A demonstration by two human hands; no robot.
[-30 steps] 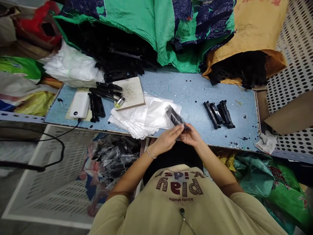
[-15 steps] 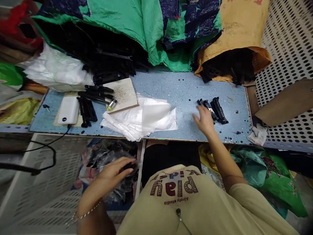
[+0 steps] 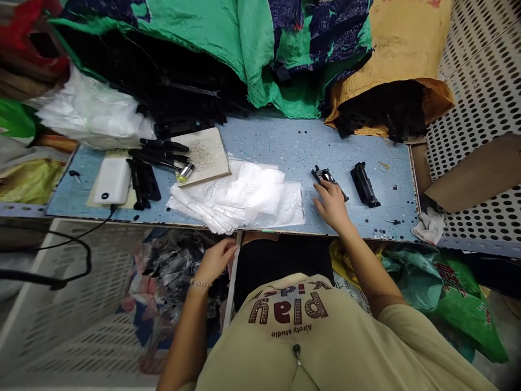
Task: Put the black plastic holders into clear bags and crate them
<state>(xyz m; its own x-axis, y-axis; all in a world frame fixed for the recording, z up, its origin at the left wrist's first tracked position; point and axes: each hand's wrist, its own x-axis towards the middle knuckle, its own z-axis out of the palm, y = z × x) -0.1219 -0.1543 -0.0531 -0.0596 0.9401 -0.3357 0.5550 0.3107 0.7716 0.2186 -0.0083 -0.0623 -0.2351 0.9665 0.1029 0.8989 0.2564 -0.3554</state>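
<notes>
View: head, looking down on one blue table (image 3: 280,142).
Right hand (image 3: 331,206): partly open, thumb spread away from the fingers, fingertips on the near side of the touched part; whether they grip it cannot be told.
Left hand (image 3: 217,259): fingers loosely curled, off the near edge of the table, beside the wrapped parts (image 3: 175,277); nothing shows in it, but the palm is hidden, so a hold cannot be ruled out.
Touched part (image 3: 331,178): black, on the right half of the table, partly covered by the fingers; whether it is one piece or two cannot be told.
Second part (image 3: 365,185): black, lying to the right of the touched part, apart from it.
Thin bags (image 3: 244,190): one spread pile, white, mid-table at the near edge; too overlapped to count.
Board (image 3: 207,153): one, partly over the far left of the pile.
Small bottle (image 3: 185,172): one, with a yellow-green end, on the board's left edge.
Left parts (image 3: 148,182): several, black, between the board and the power bank; exact count unclear.
Power bank (image 3: 113,181): one, white, left side, a cable at its near end.
Bag stack (image 3: 97,117): one, white, far left.
Orange sack (image 3: 402,49): one, far right, its mouth showing black pieces.
Cloth (image 3: 430,225): one, white, at the right end.
</notes>
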